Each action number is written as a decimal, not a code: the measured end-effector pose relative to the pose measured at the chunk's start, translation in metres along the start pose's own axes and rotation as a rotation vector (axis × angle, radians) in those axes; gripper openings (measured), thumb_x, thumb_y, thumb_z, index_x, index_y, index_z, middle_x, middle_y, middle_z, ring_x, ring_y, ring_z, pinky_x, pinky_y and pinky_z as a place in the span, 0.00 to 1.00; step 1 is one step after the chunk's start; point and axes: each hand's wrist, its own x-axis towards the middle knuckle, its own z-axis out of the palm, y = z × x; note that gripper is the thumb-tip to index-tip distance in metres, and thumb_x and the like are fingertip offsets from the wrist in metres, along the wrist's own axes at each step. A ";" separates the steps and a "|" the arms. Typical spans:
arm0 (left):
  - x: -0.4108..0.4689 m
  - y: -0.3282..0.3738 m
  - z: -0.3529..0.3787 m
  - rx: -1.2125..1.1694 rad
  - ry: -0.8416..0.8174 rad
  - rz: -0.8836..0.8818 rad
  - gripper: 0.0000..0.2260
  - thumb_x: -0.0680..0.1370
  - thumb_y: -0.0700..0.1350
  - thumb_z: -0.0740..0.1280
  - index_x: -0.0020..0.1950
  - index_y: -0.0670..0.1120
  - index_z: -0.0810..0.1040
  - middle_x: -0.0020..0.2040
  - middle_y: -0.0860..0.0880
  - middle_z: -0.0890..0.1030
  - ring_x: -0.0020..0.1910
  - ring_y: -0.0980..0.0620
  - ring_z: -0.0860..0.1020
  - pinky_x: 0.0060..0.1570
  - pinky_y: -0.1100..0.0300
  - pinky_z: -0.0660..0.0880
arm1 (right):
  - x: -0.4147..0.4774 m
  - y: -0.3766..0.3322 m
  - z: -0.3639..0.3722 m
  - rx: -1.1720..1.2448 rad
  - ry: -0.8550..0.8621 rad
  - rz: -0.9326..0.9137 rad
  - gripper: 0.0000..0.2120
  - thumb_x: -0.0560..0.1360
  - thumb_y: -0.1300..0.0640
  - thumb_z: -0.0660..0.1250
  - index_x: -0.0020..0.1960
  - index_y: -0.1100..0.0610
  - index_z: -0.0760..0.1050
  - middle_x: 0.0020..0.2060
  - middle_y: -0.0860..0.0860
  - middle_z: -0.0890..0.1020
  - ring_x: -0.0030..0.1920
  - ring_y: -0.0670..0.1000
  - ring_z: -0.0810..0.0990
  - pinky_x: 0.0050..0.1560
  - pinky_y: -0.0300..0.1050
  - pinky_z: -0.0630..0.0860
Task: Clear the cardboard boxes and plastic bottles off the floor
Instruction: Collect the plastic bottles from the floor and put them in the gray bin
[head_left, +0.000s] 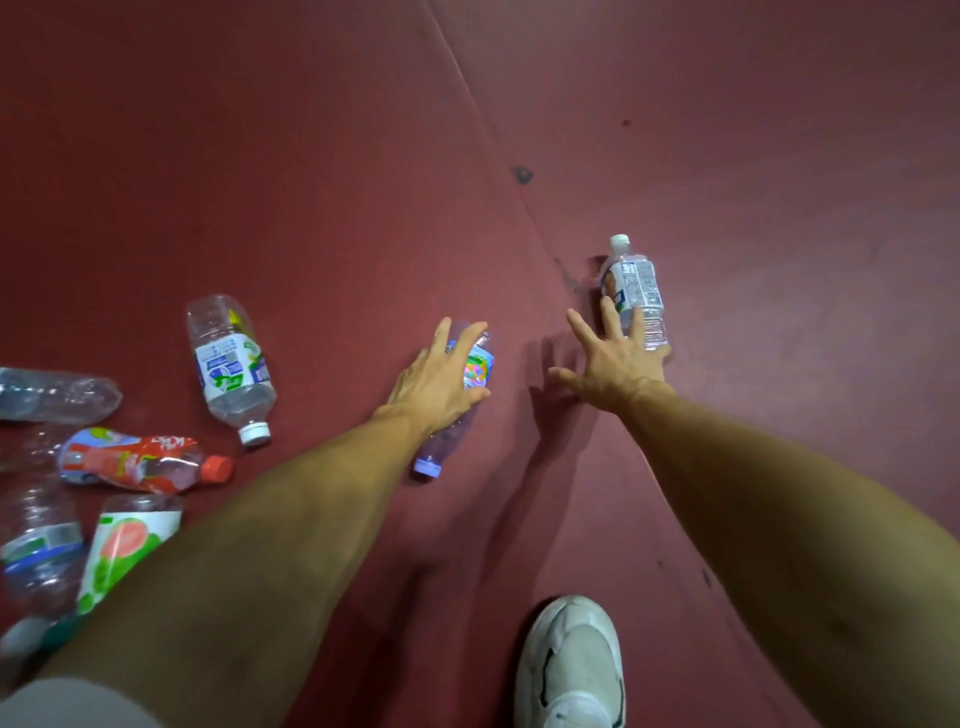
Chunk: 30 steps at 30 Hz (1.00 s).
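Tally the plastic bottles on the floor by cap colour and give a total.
White cap: 2 (clear plastic bottle by the right hand; clear bottle with blue-and-green label)
Red cap: 1 (crushed red-labelled bottle)
Purple cap: 1 (purple-tinted bottle under the left hand)
Cap not visible: 3 (clear bottle at far left; blue-banded clear bottle; green-and-pink-labelled bottle)
Total: 7

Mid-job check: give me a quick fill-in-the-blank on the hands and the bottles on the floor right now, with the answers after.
1. The left hand grips a lying bottle whose cap is ____.
2. The right hand, fingers spread, reaches at the clear bottle whose cap is ____.
3. Off to the left, the crushed bottle with the red label has a ____ cap.

Missing words: purple; white; red.
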 end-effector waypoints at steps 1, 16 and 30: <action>0.003 -0.001 0.001 0.003 -0.005 0.005 0.37 0.76 0.55 0.71 0.80 0.61 0.54 0.82 0.47 0.48 0.71 0.36 0.68 0.65 0.46 0.69 | 0.004 0.002 -0.001 -0.017 0.000 -0.015 0.40 0.76 0.28 0.57 0.80 0.38 0.42 0.81 0.48 0.40 0.79 0.63 0.40 0.67 0.76 0.60; 0.020 0.009 -0.010 -0.066 0.021 -0.107 0.34 0.77 0.49 0.72 0.78 0.60 0.60 0.82 0.47 0.48 0.71 0.37 0.69 0.65 0.50 0.68 | 0.040 0.048 0.001 0.075 0.059 0.075 0.42 0.74 0.31 0.65 0.81 0.41 0.48 0.80 0.48 0.35 0.78 0.64 0.36 0.71 0.72 0.60; 0.017 0.011 -0.005 -0.082 0.037 -0.130 0.34 0.77 0.49 0.72 0.78 0.62 0.60 0.82 0.49 0.47 0.71 0.38 0.69 0.65 0.49 0.68 | 0.026 0.031 0.003 0.326 0.182 0.011 0.31 0.79 0.54 0.63 0.79 0.45 0.56 0.80 0.46 0.51 0.72 0.61 0.60 0.51 0.55 0.71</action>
